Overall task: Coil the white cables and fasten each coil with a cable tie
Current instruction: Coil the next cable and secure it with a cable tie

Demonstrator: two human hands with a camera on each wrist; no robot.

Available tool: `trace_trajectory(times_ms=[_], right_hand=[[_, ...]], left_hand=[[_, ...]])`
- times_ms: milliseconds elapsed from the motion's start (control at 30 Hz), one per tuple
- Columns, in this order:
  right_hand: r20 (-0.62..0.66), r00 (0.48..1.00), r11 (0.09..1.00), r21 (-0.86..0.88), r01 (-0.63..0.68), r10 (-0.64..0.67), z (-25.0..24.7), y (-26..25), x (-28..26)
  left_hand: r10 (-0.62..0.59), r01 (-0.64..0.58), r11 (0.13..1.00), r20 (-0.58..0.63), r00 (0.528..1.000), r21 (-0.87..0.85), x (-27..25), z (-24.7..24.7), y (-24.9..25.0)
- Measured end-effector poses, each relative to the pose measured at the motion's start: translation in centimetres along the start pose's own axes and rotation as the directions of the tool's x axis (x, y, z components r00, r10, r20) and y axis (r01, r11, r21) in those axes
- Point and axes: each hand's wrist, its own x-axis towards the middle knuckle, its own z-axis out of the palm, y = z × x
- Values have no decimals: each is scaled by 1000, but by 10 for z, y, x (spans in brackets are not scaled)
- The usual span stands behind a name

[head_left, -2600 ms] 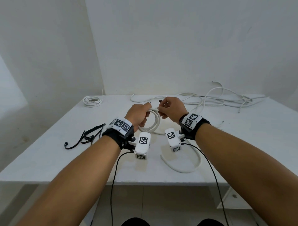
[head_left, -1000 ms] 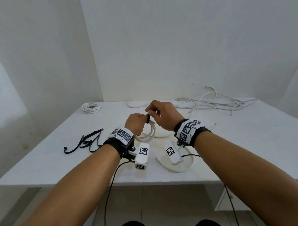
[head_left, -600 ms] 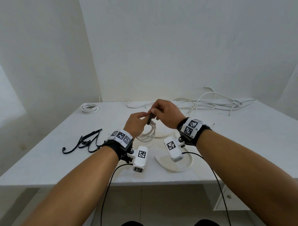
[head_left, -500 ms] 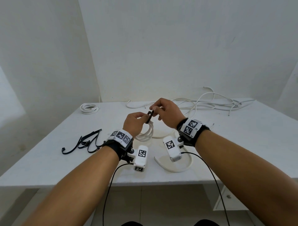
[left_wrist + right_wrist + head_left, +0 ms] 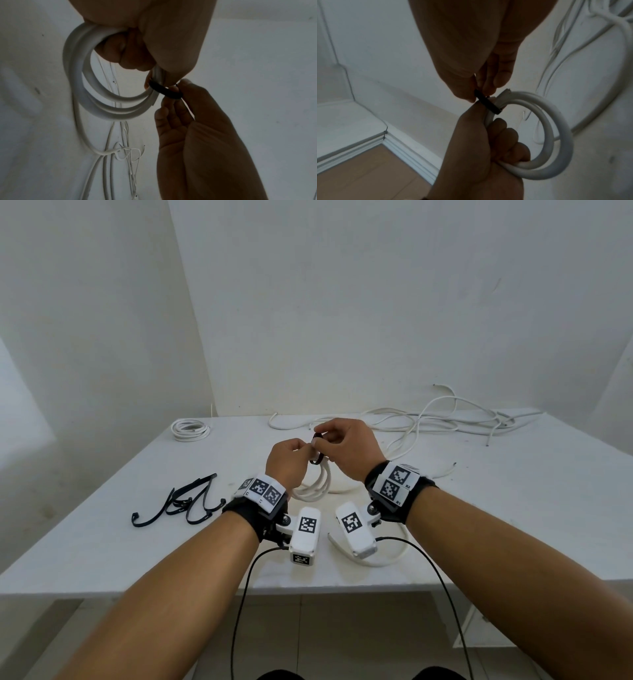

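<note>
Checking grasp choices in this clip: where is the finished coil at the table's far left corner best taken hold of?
Judging by its pose, come from above: the finished coil lies flat on the table, so a hand could pinch across the bundled turns at its near rim, fingers through the open centre.

Top of the coil (image 5: 317,484) buried inside the left hand (image 5: 286,462), tie (image 5: 317,457) ends lost under the right hand (image 5: 349,451) fingertips beside the coil, both wrist views dim, forearms cropped.

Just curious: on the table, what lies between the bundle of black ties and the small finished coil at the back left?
Nothing: the head view shows bare white table between the black cable ties and the coiled cable.
</note>
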Motion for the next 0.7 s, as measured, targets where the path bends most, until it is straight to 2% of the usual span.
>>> trace_trajectory(times_ms=[100,267,567,700], right_hand=[[-19,1000,993,-122,-5,3,-3,-1,4],[69,997,969,-247,-6,24,-12,-5,8],[158,987,963,-268,27,16,-19,-9,8],[207,978,972,-234,15,35,-20,-8,2]], left_hand=[[39,-39,999,29,999,0,-3,2,0],[102,-107,992,89,991,65,-5,6,-2],[78,-80,997,69,995,23,-5,12,-9],[34,-34,999,22,999,7,-4,9,-8]])
